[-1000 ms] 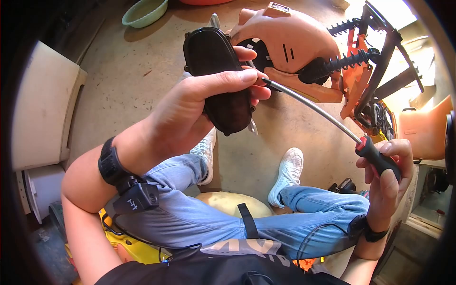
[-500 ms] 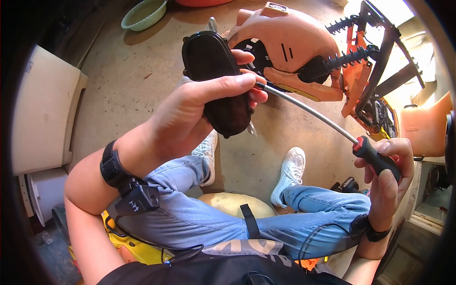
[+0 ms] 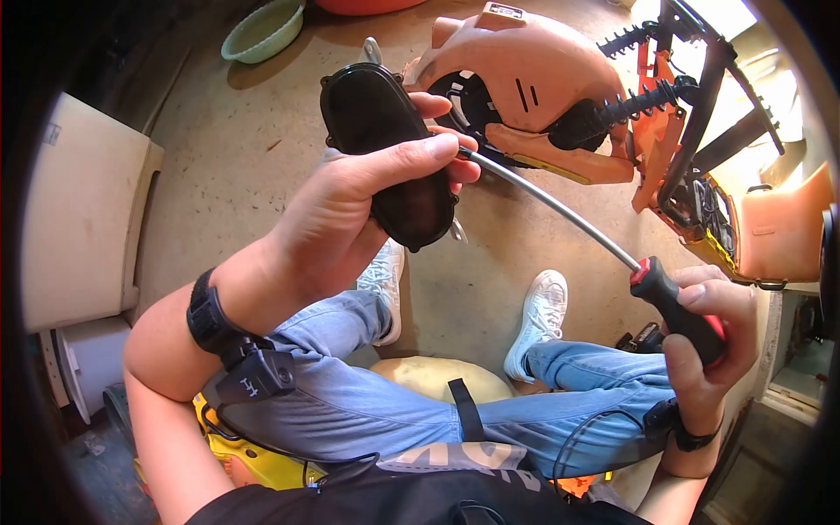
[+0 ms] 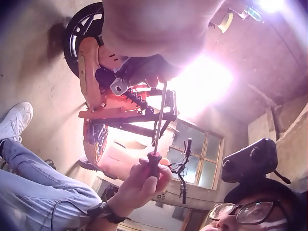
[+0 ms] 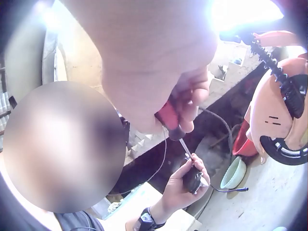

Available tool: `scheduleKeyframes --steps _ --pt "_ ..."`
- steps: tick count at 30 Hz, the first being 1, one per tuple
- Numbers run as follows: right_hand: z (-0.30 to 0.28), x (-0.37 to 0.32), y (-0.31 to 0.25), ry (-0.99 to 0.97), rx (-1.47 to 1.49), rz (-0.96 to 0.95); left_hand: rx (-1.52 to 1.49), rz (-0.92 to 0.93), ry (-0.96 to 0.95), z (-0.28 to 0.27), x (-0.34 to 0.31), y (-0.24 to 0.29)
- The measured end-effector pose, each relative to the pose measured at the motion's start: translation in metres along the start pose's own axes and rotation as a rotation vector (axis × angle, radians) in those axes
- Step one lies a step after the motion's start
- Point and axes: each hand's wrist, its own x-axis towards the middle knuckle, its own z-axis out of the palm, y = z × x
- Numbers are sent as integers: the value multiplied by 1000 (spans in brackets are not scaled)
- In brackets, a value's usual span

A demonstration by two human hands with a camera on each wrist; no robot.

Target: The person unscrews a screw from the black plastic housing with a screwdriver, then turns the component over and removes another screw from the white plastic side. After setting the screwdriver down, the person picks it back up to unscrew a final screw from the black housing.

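My left hand (image 3: pixel 337 197) grips a glossy black oval housing (image 3: pixel 372 109), thumb across its front and fingers round its right edge. Small screw lugs line its rim, and a metal tab (image 3: pixel 373 50) sticks out at the top. In my right hand (image 3: pixel 722 324) is a screwdriver (image 3: pixel 551 206) with a black and red handle. Its long steel shaft points up and left to the housing's right edge, at my left fingertips. The tip itself is hidden there. The right wrist view also shows the screwdriver shaft (image 5: pixel 186 148) meeting the held housing (image 5: pixel 192 180).
An orange scooter body (image 3: pixel 542 66) lies on the floor ahead, with a coil shock absorber (image 3: pixel 647 105) and black frame at right. A pale green basin (image 3: pixel 262 33) stands at the back left, a white cabinet (image 3: pixel 83 219) at left. White shoes (image 3: pixel 542 306) are below the hands.
The housing has shifted slightly left and down in the head view. My right hand has come left and a little down with the screwdriver, whose tip has slipped from sight at the left fingertips.
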Motion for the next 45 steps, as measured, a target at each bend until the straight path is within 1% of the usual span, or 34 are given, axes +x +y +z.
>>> scheduleKeyframes --steps 1,2,3,5,6,8,11,12,13,18,26,34,41,43,44,45 --pt "0 2 2 -59 -36 -96 -3 7 7 0 0 0" --pt "2 6 4 -68 -101 -179 2 6 7 0 0 0" --pt "4 5 2 -64 -99 -178 -8 10 17 0 0 0" --pt "6 2 -6 -23 -3 62 -13 13 26 -1 0 0" --pt "7 2 -8 -19 -1 62 -4 21 25 -1 0 0" --pt "9 3 -11 54 269 329 9 27 24 0 0 0" --pt "10 6 -13 75 301 369 22 34 36 2 -1 1" --pt "16 6 -11 150 292 356 14 38 37 3 -2 2" --pt "15 7 -11 151 293 356 5 41 39 4 -2 2" --pt "7 8 -7 83 294 405 12 53 21 3 -1 3" --pt "9 8 -7 83 288 384 37 72 26 1 -1 1" --pt "7 10 -3 80 286 380 59 53 14 1 -2 3" --pt "0 9 3 104 255 329 131 94 -1 6 -3 5" --pt "-4 6 7 130 272 262 120 92 -36 6 -3 7" --pt "-3 5 7 176 279 271 147 103 -46 5 -4 7" --pt "-2 4 6 173 287 259 154 113 -41 6 -5 6"
